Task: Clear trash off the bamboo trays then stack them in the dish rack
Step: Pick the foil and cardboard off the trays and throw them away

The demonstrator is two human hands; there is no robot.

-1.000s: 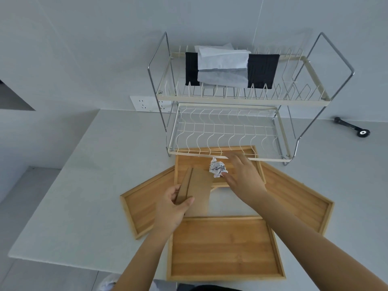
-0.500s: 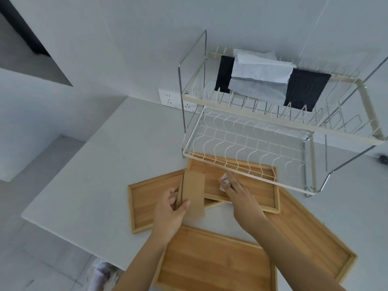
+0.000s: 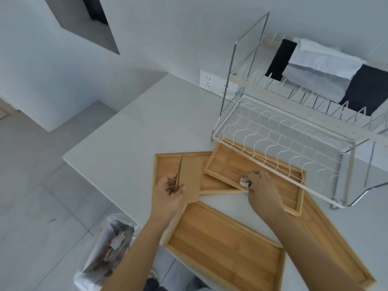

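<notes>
Several bamboo trays lie on the white counter. One tray (image 3: 226, 164) sits partly under the dish rack (image 3: 279, 131), another tray (image 3: 165, 164) is to its left, a near tray (image 3: 222, 248) is at the counter's front edge, and a fourth tray (image 3: 336, 244) is on the right. My left hand (image 3: 168, 198) grips a folded brown cardboard piece (image 3: 190, 177) held upright over the left tray. My right hand (image 3: 263, 192) pinches a crumpled paper ball (image 3: 245, 182) above the tray by the rack.
A trash bin (image 3: 107, 246) lined with a white bag and holding scraps stands on the floor below the counter's left edge. The rack's upper tier holds black and white cloths (image 3: 323, 66). A wall socket (image 3: 210, 80) is behind the counter.
The view has swung left and down, bringing the trash bin into sight. My right hand closed on the paper ball and lifted it; my left hand still holds the cardboard.
</notes>
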